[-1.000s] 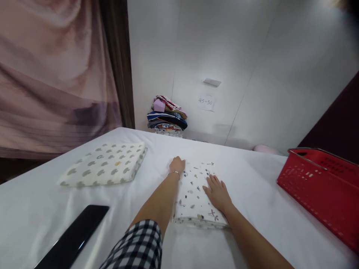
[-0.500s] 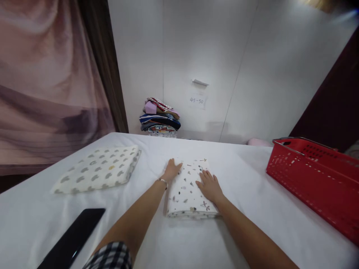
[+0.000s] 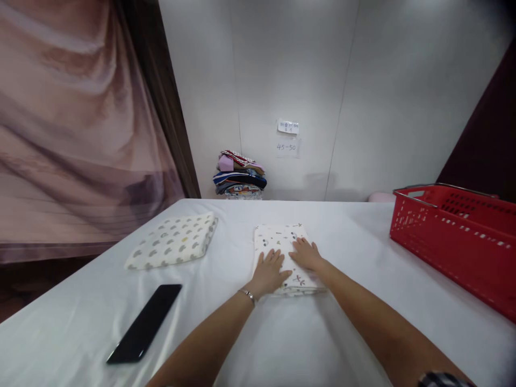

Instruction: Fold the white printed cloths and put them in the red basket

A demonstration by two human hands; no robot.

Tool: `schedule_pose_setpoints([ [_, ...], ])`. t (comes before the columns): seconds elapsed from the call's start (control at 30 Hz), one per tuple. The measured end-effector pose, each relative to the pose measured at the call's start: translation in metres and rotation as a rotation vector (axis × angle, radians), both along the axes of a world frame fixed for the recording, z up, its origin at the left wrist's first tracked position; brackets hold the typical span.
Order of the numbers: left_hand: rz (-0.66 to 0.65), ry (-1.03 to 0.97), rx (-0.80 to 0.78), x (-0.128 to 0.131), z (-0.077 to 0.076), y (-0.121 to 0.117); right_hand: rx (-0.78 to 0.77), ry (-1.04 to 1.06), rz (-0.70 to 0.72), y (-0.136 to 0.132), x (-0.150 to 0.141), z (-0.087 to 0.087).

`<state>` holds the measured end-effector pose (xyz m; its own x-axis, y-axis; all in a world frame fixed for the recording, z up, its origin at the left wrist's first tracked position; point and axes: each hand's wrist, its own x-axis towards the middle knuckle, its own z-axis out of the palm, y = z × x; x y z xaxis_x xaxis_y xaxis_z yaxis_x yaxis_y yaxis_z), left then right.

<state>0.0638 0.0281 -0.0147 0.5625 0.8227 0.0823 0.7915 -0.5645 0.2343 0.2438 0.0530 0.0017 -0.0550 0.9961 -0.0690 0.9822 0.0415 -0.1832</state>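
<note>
A folded white cloth with small dark prints [image 3: 278, 242] lies on the white table [image 3: 282, 344] in front of me. Both my hands rest flat on its near half. My left hand [image 3: 269, 273], with a thin bracelet on the wrist, lies open with fingers spread on the cloth's left side. My right hand [image 3: 306, 255] lies open on its right side, fingers pointing away from me. The two hands are side by side, almost touching.
A second folded cloth with grey shapes [image 3: 173, 241] lies at the left. A black phone [image 3: 145, 322] lies near the front left. A red basket [image 3: 459, 236] stands at the right. A pile of coloured clothes [image 3: 239, 174] sits by the far wall, under paper labels. A curtain hangs at left.
My left hand has come back from the cloth's far left corner and now lies flat on its near half beside my right hand. The view has shifted a little.
</note>
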Motion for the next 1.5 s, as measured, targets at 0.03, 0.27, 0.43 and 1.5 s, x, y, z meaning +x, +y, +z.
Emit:
schedule_pose_setpoints([
  [0.03,-0.003,0.008,-0.001,0.0,0.001,0.001,0.007,-0.003,-0.008,0.0,0.0,0.003],
  [0.27,-0.001,0.035,-0.009,0.001,0.003,0.001,0.031,0.016,-0.019,-0.013,0.002,-0.007],
  [0.43,-0.005,0.044,-0.001,0.001,0.003,0.0,0.063,-0.034,-0.008,-0.004,-0.004,0.004],
  [1.5,-0.01,0.012,0.082,-0.001,-0.008,-0.004,-0.1,-0.055,-0.068,0.073,0.005,0.005],
])
